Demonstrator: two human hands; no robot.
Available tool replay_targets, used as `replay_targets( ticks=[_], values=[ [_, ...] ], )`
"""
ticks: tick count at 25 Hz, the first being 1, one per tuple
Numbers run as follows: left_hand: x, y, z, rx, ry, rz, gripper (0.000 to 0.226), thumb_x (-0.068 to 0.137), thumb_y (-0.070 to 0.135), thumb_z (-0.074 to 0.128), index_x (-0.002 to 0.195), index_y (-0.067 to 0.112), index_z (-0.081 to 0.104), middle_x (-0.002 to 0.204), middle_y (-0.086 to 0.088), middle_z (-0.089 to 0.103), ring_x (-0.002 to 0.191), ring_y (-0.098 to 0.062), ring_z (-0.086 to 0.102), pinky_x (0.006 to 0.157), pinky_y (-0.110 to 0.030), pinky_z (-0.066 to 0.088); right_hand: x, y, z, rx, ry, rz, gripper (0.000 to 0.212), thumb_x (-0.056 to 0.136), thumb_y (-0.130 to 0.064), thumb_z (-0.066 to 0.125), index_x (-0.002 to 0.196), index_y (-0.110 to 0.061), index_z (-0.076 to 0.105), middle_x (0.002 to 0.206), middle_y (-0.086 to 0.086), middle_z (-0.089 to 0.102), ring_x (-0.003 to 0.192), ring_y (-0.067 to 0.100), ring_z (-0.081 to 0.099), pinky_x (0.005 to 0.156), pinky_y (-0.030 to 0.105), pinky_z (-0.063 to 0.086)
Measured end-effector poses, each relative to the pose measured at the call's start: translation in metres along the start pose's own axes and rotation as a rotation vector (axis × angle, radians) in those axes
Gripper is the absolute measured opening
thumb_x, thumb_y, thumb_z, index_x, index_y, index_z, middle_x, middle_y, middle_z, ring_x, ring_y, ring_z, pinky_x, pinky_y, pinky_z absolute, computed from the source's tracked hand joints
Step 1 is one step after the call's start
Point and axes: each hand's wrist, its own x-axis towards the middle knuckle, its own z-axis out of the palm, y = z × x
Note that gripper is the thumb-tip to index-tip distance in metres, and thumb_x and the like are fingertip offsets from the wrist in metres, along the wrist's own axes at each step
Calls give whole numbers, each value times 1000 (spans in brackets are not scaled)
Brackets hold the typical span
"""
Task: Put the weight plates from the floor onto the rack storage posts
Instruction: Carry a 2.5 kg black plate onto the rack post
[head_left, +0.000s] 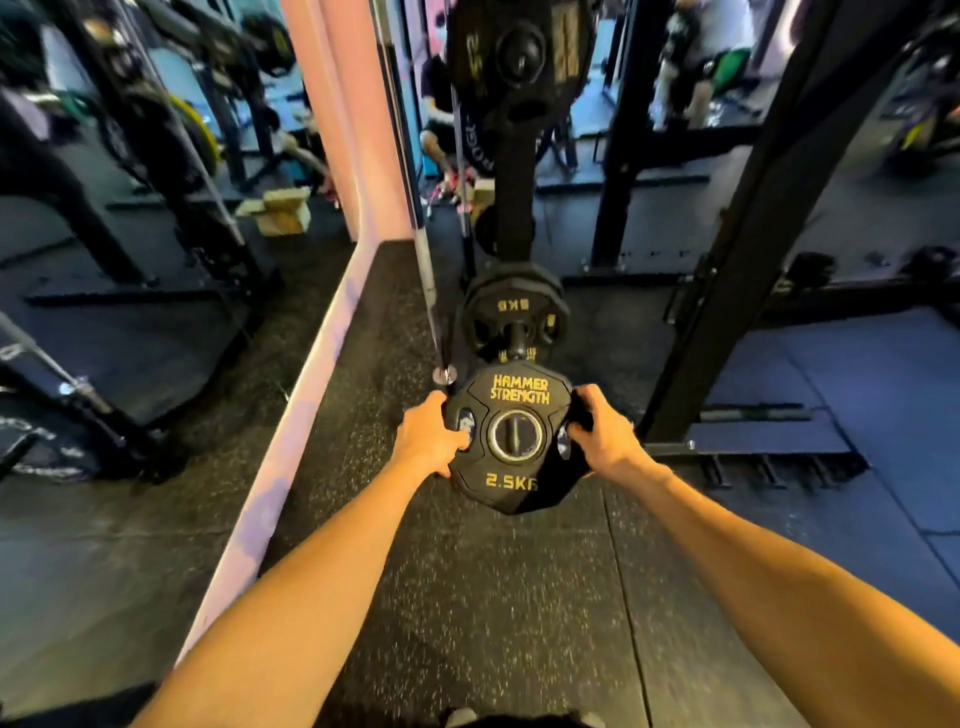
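A black 2.5 kg weight plate (514, 441) with gold "Hammer Strength" lettering is held up in front of me. My left hand (428, 436) grips its left edge through the grip slot, and my right hand (600, 434) grips its right edge. Just beyond it, a low storage post (518, 340) on the black rack upright (514, 182) carries a 5 kg plate (514, 306). The post's tip points at the held plate's centre hole. A larger black plate (519, 52) hangs on an upper post.
A steel barbell (415, 208) stands on end left of the rack, its collar (444, 374) near my left hand. A mirror wall with a pink base edge (291, 426) runs along the left. Another black rack upright (753, 260) stands at the right. Speckled rubber floor (467, 597) lies below.
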Motion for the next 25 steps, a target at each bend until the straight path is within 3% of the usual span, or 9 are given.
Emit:
replay_targets(
  ticks=[6,9,11,15,17,21,23,25],
  values=[
    [41,110,-76,-3,173,274,35,81,15,69,113,20,54,103,-5,66,74,-24,68,54,-43,59,64,-92,-92,54,158,-209,40,86,-4,57,120,-19,45,103,-8,58,95,12,55,76,19,35],
    [49,164,-117,20,299,405,34,81,16,69,113,19,55,97,-2,66,59,-20,67,46,-35,57,84,-142,-138,93,200,-306,36,89,-5,57,120,-18,45,106,-5,59,96,15,57,79,24,38],
    [50,196,-140,19,342,471,36,82,16,68,115,21,56,97,-2,65,61,-17,66,42,-30,54,93,-171,-165,87,237,-350,35,90,-8,57,121,-19,45,107,-5,59,95,16,57,78,26,39],
    [55,255,-187,3,450,570,33,78,13,67,109,23,60,89,-7,67,55,-24,68,40,-33,55,112,-230,-212,47,333,-462,36,88,-9,58,121,-17,46,105,-4,57,93,18,56,77,29,41],
    [61,278,-207,27,463,606,30,77,13,66,105,22,60,87,-6,68,53,-24,68,44,-38,57,123,-253,-229,26,373,-478,36,88,-8,57,121,-16,45,102,-3,56,88,18,55,72,28,40],
    [82,312,-230,56,513,636,33,78,15,68,110,21,60,98,-7,67,74,-28,68,66,-45,59,149,-282,-252,18,431,-497,38,88,-6,58,122,-16,45,100,-1,56,86,17,53,60,14,38],
    [97,322,-234,65,509,634,35,78,15,68,112,20,60,99,-8,67,75,-29,68,69,-45,59,164,-287,-259,17,431,-483,39,88,-6,58,123,-17,45,99,0,57,85,18,54,48,8,39],
    [115,326,-233,63,498,630,36,78,14,69,112,19,60,101,-9,67,74,-30,67,69,-46,59,180,-289,-262,15,412,-460,39,88,-7,58,123,-18,45,97,0,57,82,19,56,46,12,43]
  ],
)
